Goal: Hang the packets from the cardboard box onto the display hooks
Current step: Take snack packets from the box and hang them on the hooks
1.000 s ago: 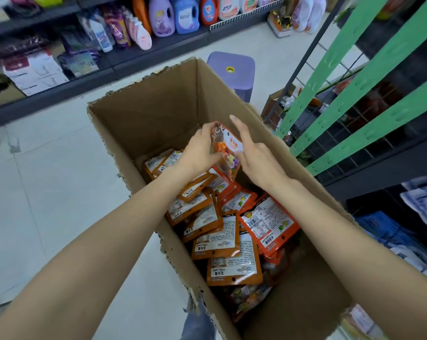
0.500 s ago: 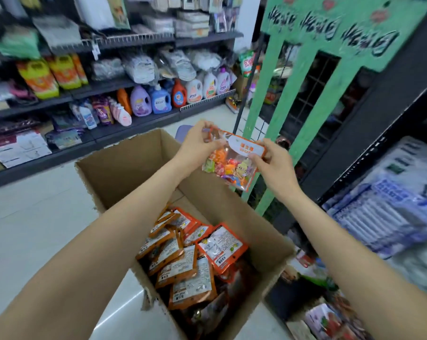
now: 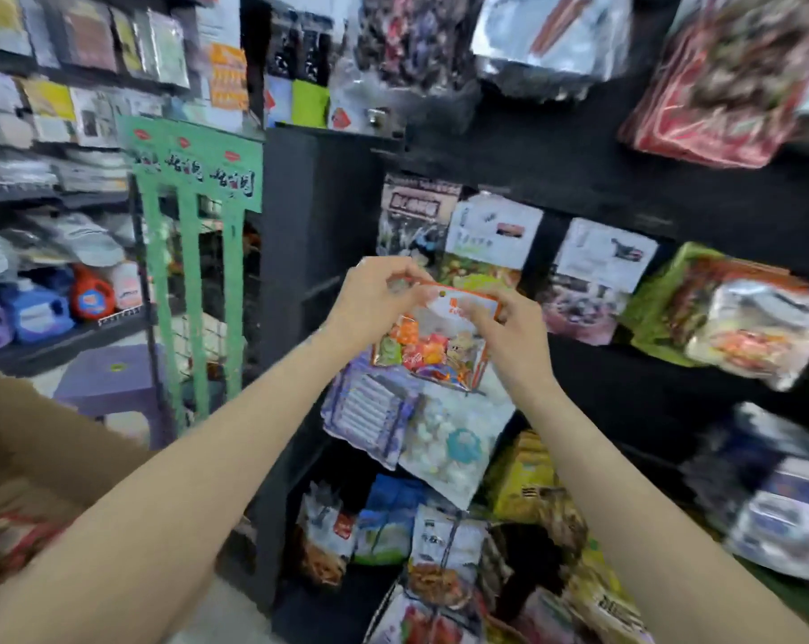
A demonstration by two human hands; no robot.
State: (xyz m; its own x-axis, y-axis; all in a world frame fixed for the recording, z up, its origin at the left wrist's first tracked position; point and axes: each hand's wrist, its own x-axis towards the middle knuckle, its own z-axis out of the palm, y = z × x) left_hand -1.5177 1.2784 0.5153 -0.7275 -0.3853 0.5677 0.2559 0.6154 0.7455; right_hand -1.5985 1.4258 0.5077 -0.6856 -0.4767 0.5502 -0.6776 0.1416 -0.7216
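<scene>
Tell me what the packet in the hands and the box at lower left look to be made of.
Packet: seemingly thin glossy plastic film, clear below an orange and white header; coloured pieces show through and the surface glints. Both the left hand and the right hand pinch its top edge.
Cardboard box: matte brown cardboard, with a rough, torn-looking rim.

You can't read any text here — motion blur smears it all. The green rack header (image 3: pixel 193 167) carries dark characters, illegible. The packet (image 3: pixel 433 337) you hold has an orange-and-white label, print unreadable — same for the hanging packs' labels behind it.
</scene>
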